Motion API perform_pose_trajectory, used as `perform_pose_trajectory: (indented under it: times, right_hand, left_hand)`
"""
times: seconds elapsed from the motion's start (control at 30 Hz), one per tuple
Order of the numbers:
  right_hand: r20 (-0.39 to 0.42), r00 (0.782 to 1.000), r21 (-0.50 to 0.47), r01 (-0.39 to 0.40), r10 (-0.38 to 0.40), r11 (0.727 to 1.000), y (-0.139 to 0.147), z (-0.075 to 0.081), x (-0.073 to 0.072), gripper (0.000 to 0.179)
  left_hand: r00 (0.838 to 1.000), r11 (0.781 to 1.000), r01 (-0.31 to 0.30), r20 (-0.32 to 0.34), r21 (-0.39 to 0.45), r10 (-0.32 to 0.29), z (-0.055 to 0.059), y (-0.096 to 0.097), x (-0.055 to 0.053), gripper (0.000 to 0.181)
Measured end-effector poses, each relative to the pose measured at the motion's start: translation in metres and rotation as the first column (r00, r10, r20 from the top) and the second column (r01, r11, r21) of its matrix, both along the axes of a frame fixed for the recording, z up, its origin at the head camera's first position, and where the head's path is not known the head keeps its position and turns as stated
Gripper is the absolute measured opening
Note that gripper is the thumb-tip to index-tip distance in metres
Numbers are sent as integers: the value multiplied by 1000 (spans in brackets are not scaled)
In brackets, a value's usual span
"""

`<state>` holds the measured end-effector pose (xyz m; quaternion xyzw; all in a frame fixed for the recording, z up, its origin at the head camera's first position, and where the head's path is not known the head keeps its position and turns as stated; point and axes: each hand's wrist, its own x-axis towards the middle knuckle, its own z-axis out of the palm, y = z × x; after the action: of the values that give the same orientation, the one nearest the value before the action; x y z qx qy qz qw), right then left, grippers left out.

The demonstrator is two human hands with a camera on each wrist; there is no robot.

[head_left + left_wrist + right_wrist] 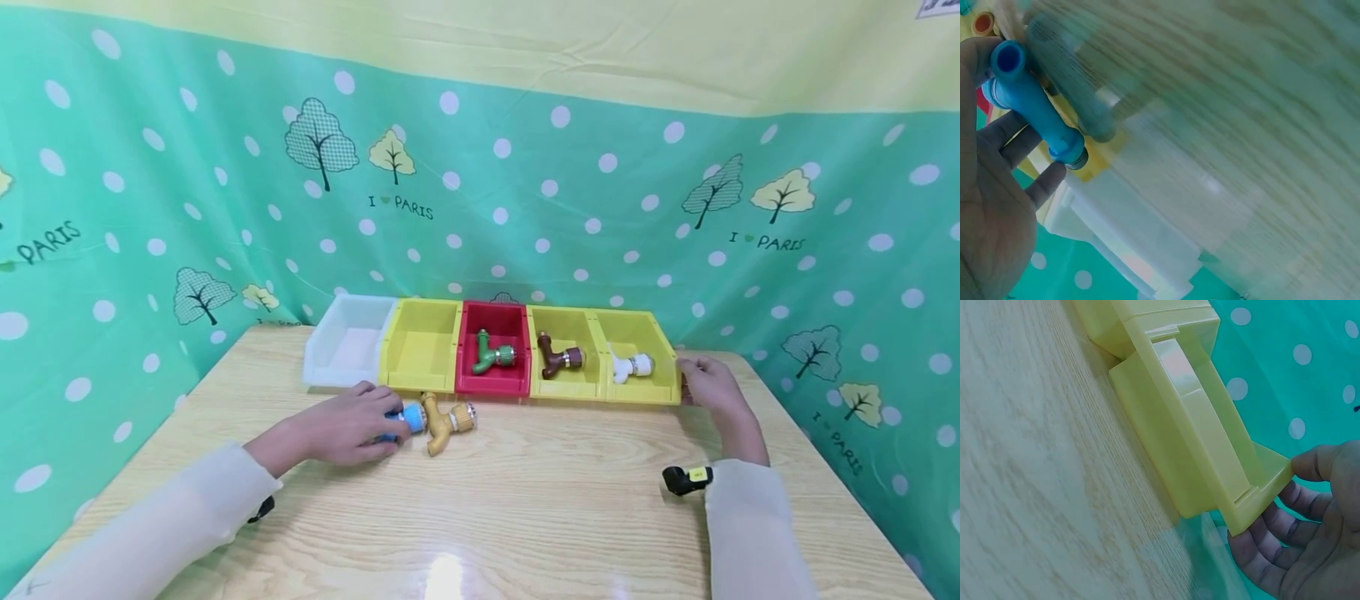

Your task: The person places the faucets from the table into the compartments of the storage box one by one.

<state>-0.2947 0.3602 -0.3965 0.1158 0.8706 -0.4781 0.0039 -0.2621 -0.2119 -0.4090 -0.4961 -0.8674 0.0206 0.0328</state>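
Observation:
My left hand (348,425) grips a blue plastic tap (1041,112) between thumb and fingers, low over the wooden table. In the head view the hand hides most of the tap; its blue knob (412,416) shows beside a mustard-yellow tap (442,422) lying on the table. At the right end of the bin row, my right hand (712,385) holds the outer wall of the end yellow bin (1229,494), thumb at one corner and fingers along the edge. A white tap (630,365) lies inside that bin.
To its left, another yellow bin (568,389) holds a brown tap (558,357), and a red bin (491,385) holds a green tap (492,352). Farther left are a yellow bin (420,380) and a translucent white bin (341,372). A green dotted curtain (525,208) hangs behind.

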Motion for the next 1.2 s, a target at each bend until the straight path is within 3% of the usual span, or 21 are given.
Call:
perform_pose_trajectory:
  times: [0.33, 0.6, 0.93, 1.2]
  right_hand:
    - [-4, 1000, -7, 10, -10, 1000, -1, 1, 0, 49]
    - [4, 1000, -13, 3, -3, 1000, 0, 0, 0, 48]
    - [-2, 1000, -13, 13, -13, 1000, 0, 0, 2, 51]
    - [-13, 999, -12, 35, -35, 999, -1, 0, 2, 47]
  left_hand:
    - [998, 999, 39, -48, -21, -40, 9, 7, 6, 10]
    - [993, 998, 62, -97, -9, -63, 30, 13, 2, 13]
    - [985, 999, 54, -166, -8, -54, 52, 22, -18, 17]
    - [983, 1000, 24, -183, -2, -24, 58, 25, -42, 18]
